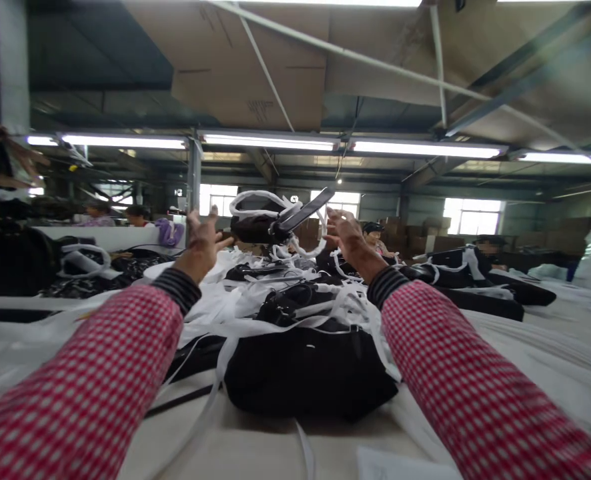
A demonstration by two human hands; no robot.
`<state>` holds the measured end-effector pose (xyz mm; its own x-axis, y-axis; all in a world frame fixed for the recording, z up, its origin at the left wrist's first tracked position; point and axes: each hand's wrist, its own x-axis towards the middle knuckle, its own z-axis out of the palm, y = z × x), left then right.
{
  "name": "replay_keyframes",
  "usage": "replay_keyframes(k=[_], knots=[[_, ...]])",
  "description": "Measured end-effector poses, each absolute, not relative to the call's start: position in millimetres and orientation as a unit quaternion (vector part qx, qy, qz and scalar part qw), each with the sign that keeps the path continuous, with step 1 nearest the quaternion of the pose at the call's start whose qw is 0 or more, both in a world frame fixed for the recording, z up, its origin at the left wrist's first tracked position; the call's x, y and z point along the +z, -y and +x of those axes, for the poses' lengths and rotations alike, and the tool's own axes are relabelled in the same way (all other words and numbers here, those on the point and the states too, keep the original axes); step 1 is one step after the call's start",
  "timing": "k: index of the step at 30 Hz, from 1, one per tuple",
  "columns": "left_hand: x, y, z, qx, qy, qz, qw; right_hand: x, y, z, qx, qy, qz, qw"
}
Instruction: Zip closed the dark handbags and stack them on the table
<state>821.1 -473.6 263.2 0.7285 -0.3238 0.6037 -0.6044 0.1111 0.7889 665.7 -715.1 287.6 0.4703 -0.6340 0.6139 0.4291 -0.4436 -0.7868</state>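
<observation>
A small black handbag (255,225) with white-wrapped handles and a dark strap shows beyond and between my hands, seemingly in the air above the pile. To its left is my left hand (202,243), fingers spread and holding nothing. My right hand (348,241) is on its other side, also open, with the fingers apart; a white-wrapped handle shows close to its fingertips, and I cannot tell whether they touch. Nearer to me, between my forearms, a larger black bag (305,373) lies on the table with white strips around it.
Black bags and white wrapping (210,300) are heaped along the pale table (245,453). More black bags (485,300) lie at right, others at left. A co-worker (374,235) is visible at the far side. Light tubes (270,141) hang overhead.
</observation>
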Motion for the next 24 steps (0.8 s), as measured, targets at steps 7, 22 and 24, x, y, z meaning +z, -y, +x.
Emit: replay_keyframes(k=[7, 22, 24], knots=[[123.4, 551.0, 818.7, 0.037, 0.440, 0.782, 0.440, 124.4, 736.8, 603.0, -0.236, -0.177, -0.900, 0.320], [77.7, 498.5, 745.4, 0.124, 0.610, 0.782, -0.017, 90.8, 747.5, 556.1, -0.250, -0.198, -0.948, 0.001], [84.2, 484.0, 752.9, 0.130, 0.592, 0.795, -0.005, 93.4, 757.9, 548.9, -0.228, -0.227, -0.945, 0.061]])
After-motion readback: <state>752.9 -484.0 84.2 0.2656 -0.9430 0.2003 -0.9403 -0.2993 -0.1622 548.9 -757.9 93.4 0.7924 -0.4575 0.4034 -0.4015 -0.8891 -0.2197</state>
